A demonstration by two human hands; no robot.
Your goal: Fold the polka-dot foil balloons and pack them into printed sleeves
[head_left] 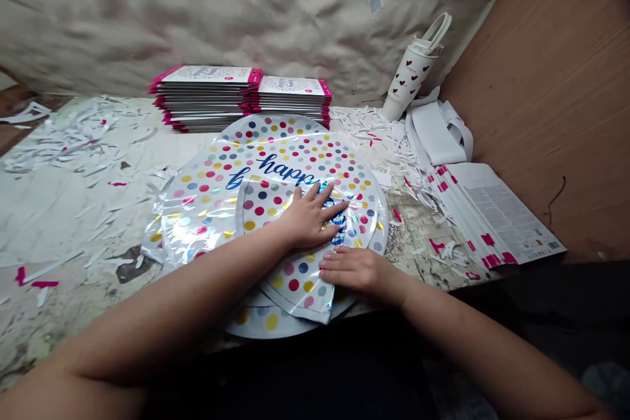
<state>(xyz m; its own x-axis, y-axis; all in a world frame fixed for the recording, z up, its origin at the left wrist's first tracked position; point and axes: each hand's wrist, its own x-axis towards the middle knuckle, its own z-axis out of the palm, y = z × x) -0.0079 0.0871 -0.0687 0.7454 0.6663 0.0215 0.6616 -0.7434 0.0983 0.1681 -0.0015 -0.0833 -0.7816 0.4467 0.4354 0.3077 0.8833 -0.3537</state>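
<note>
A round foil balloon [275, 144] lies flat on the table, silver with multicoloured polka dots and blue script reading "happy". Part of it is folded over on itself, and a folded flap [295, 292] hangs toward the near table edge. My left hand [310, 216] presses palm down on the foil with its fingers spread, covering part of the lettering. My right hand [355, 272] lies flat on the folded part, close to the left hand, with its fingers together. Neither hand grips anything.
Two stacks of packaged balloons with pink tabs [241, 97] stand behind the foil. To the right lie a white heart-patterned cup [408, 75], white strips [436, 134] and printed packaging sheets [492, 216]. Paper offcuts litter the worn table [63, 223]. A wooden board [531, 79] stands at the right.
</note>
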